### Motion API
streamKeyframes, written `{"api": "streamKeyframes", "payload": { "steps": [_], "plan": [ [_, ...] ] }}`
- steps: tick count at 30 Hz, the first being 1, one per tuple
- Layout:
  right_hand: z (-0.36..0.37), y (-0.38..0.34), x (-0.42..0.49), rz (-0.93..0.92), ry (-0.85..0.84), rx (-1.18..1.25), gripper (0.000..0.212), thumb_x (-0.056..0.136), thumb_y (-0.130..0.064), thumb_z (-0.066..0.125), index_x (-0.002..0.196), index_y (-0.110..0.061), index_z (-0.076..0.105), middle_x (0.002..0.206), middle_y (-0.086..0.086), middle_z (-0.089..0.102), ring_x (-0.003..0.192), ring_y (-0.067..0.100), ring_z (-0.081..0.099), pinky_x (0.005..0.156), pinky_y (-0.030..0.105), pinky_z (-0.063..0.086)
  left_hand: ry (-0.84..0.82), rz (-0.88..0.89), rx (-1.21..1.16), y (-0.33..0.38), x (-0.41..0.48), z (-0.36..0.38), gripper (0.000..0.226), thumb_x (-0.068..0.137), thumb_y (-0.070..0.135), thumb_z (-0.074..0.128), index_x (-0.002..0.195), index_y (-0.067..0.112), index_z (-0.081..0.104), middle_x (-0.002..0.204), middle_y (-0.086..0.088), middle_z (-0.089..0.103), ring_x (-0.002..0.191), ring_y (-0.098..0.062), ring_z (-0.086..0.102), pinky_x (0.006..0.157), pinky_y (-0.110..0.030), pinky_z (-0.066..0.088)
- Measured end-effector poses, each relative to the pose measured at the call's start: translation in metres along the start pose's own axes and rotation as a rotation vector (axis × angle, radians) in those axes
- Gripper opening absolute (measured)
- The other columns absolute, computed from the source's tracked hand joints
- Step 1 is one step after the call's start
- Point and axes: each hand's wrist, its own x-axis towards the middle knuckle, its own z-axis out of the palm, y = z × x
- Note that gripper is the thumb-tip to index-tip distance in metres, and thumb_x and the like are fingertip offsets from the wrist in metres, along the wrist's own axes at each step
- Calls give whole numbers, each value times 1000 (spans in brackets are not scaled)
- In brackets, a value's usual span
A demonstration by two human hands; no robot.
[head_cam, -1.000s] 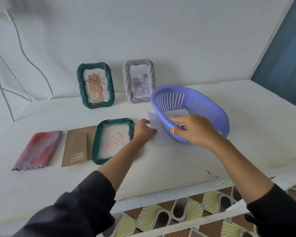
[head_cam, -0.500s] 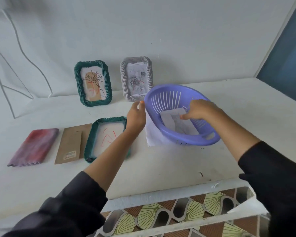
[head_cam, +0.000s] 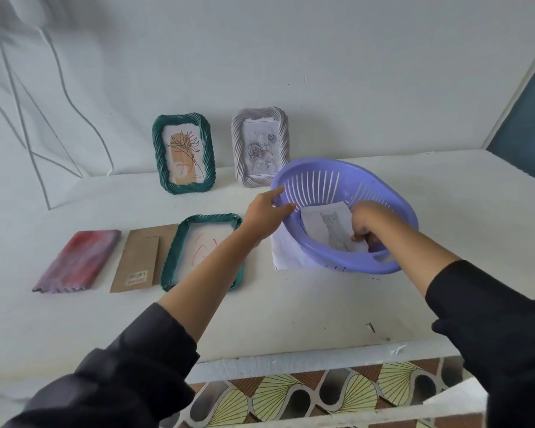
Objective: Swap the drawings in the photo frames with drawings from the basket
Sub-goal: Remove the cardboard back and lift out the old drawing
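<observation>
A purple slotted basket (head_cam: 393,193) is tipped toward me on the white table. My left hand (head_cam: 264,211) grips its left rim. Inside the basket, my right hand (head_cam: 363,222) pinches the edge of a cat drawing (head_cam: 329,227). A white sheet (head_cam: 286,253) pokes out from under the basket. A green frame (head_cam: 172,253) lies flat, open-backed, with a red-scribble drawing (head_cam: 204,247) in it. Its brown backing board (head_cam: 139,257) lies to its left. A second green frame (head_cam: 183,152) and a grey frame (head_cam: 260,146), both with flower drawings, stand against the wall.
A folded red-purple cloth (head_cam: 78,261) lies at the far left of the table (head_cam: 291,310). White cables (head_cam: 74,103) hang on the left wall. The table's front edge (head_cam: 291,361) runs just above a patterned floor.
The basket was tipped toward me. My left hand went from the sheet on the table up to the basket's left rim. My right hand moved from the near rim into the basket, onto the cat drawing.
</observation>
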Motion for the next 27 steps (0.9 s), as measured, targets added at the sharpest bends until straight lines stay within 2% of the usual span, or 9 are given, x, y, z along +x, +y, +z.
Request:
{"api": "streamKeyframes", "payload": {
  "steps": [3,5,10,12,14,17,22,25,27],
  "plan": [
    [2,3,3,-4,51,2,16,88,-8,57,101,-1,55,92,14,65,65,25,55,63,31,42,3,12,5,0,0,-1,57,87,24,62,139,16,42,130,-18,55,119,-33,53,101,-47,44],
    [3,4,2,-8,102,2,18,89,-5,51,106,-2,55,91,13,63,67,25,54,60,31,41,-8,9,4,0,0,-1,54,88,24,60,139,16,42,131,-16,54,121,-31,52,102,-46,43],
    [-8,4,-13,-25,306,13,34,89,-6,43,122,-4,51,121,14,57,109,30,56,72,29,38,119,74,36,8,-5,-7,41,93,26,52,132,16,52,136,-7,53,119,-21,54,86,-18,36],
    [-19,2,-30,-74,429,85,25,87,-10,48,111,-5,55,113,14,58,108,32,56,74,29,36,198,144,-1,15,-10,-14,34,93,27,52,123,13,59,124,-5,62,112,-20,58,86,-21,38],
    [-30,-9,-55,-174,574,155,10,84,-14,52,82,-6,57,84,10,56,91,33,58,67,27,34,136,144,-138,25,-18,-21,32,93,33,50,113,11,64,104,-5,65,98,-22,61,85,-29,45],
    [-33,-42,-96,-343,656,144,30,82,-18,53,55,-13,41,56,2,38,62,30,46,49,25,23,-68,37,-380,37,-30,-33,33,94,42,45,97,14,62,89,-5,63,77,-19,62,73,-25,53],
    [-15,-103,-126,-539,618,120,25,88,-30,49,73,-12,58,76,9,58,84,34,58,55,26,26,-67,20,-449,21,-39,-69,25,94,11,46,71,8,57,56,0,63,48,-11,60,54,-22,54],
    [-4,-127,-117,-610,405,360,40,89,-48,46,65,-19,58,75,5,55,82,30,54,56,26,33,29,-47,-388,-5,-38,-103,17,91,1,44,80,2,58,70,-11,58,63,-20,54,63,-29,48],
    [9,-138,-99,-585,326,510,34,91,-47,44,104,-19,58,110,11,57,102,28,55,75,31,39,52,-142,-392,-27,-36,-122,17,92,1,45,80,2,57,77,-11,57,67,-21,54,65,-30,49]
  ]
}}
